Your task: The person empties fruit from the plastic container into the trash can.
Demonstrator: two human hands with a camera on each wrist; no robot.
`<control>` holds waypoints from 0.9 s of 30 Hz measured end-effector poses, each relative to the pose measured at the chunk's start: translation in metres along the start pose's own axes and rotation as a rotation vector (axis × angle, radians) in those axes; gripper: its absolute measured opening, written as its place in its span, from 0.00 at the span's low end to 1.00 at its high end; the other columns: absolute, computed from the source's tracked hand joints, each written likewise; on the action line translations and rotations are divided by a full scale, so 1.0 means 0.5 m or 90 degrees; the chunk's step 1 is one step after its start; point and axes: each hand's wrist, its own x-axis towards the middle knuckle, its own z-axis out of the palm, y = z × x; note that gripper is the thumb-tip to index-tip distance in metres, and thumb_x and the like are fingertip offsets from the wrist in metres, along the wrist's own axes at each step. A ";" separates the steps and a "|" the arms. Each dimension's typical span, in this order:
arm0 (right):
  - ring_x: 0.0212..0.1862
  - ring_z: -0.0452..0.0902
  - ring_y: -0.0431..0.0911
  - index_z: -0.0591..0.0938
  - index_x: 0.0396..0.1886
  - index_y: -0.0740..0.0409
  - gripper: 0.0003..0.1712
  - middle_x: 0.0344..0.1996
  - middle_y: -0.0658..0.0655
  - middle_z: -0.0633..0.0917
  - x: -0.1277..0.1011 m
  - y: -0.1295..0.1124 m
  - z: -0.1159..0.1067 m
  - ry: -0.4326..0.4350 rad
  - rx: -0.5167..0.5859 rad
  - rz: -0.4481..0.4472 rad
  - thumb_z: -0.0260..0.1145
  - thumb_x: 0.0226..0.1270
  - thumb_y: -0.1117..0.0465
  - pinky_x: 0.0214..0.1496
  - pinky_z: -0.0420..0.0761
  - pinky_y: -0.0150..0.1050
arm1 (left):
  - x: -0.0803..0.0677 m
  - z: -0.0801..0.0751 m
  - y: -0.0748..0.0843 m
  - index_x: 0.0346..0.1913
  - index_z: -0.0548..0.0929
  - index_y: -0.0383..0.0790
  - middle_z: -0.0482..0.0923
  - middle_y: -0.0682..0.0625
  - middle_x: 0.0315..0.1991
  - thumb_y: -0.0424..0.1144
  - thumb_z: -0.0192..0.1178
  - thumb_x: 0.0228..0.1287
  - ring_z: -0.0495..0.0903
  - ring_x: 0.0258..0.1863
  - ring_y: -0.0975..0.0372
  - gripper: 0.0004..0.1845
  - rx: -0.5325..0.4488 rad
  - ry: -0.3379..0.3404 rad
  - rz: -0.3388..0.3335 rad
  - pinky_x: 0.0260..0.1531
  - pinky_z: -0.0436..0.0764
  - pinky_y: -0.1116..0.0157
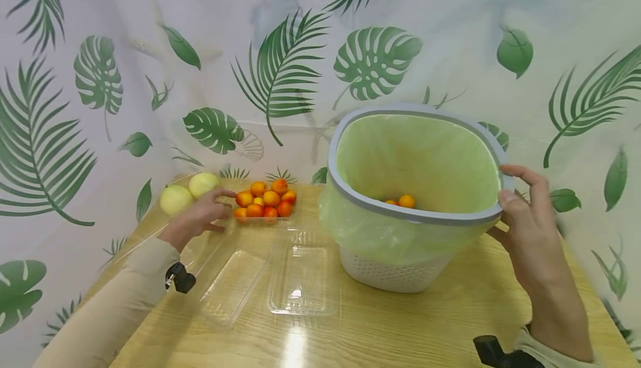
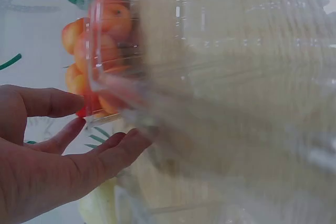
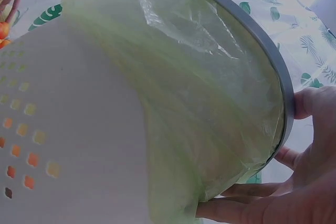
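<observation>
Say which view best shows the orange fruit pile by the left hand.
The head view: the fruit pile shows sharp and nearly whole beside the left hand. The left wrist view is closer, but part sits behind clear plastic; the right wrist view shows only a bit, far left.

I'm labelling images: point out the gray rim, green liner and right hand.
Gray rim (image 1: pixel 450 219): head view, front edge.
Green liner (image 1: pixel 418 153): head view, inner back wall.
Right hand (image 1: pixel 535 231): head view, middle of the hand.

"Home or studio?"
"Can't tell for sure — homelike, at most."
"What shows it?"
"A leaf-printed hanging (image 1: pixel 300 78) behind a wood-grain table (image 1: pixel 380 323), with everyday things there — orange fruit (image 1: pixel 271 199), clear plastic trays (image 1: pixel 300 279), a bag-lined bin (image 1: pixel 435 219)."
</observation>
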 end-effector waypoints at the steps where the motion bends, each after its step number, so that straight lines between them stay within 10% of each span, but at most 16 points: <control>1: 0.55 0.78 0.49 0.58 0.76 0.45 0.26 0.56 0.59 0.78 0.000 0.000 0.000 0.000 0.000 0.001 0.48 0.83 0.58 0.46 0.79 0.29 | 0.003 0.001 -0.003 0.74 0.59 0.33 0.63 0.31 0.63 0.28 0.51 0.69 0.69 0.53 0.47 0.31 0.001 -0.006 0.000 0.52 0.81 0.50; 10: 0.56 0.79 0.50 0.58 0.76 0.46 0.27 0.55 0.60 0.79 0.000 0.000 -0.001 0.004 0.003 0.000 0.48 0.83 0.58 0.46 0.79 0.31 | 0.016 0.024 0.000 0.74 0.58 0.25 0.60 0.23 0.72 0.23 0.55 0.71 0.77 0.59 0.44 0.31 -0.045 -0.006 0.035 0.56 0.82 0.49; 17: 0.54 0.80 0.49 0.58 0.76 0.46 0.26 0.54 0.59 0.79 0.000 0.001 -0.005 0.005 0.012 -0.001 0.48 0.83 0.58 0.46 0.80 0.30 | 0.024 0.041 0.008 0.67 0.66 0.25 0.72 0.27 0.59 0.22 0.59 0.65 0.83 0.37 0.56 0.27 -0.015 0.045 0.039 0.41 0.88 0.56; 27: 0.54 0.80 0.49 0.58 0.76 0.46 0.27 0.55 0.60 0.78 0.001 0.001 -0.003 0.004 0.014 -0.001 0.49 0.83 0.58 0.46 0.79 0.31 | 0.061 0.045 -0.003 0.77 0.58 0.34 0.67 0.33 0.62 0.16 0.43 0.53 0.74 0.37 0.57 0.43 -0.066 -0.008 -0.002 0.38 0.85 0.63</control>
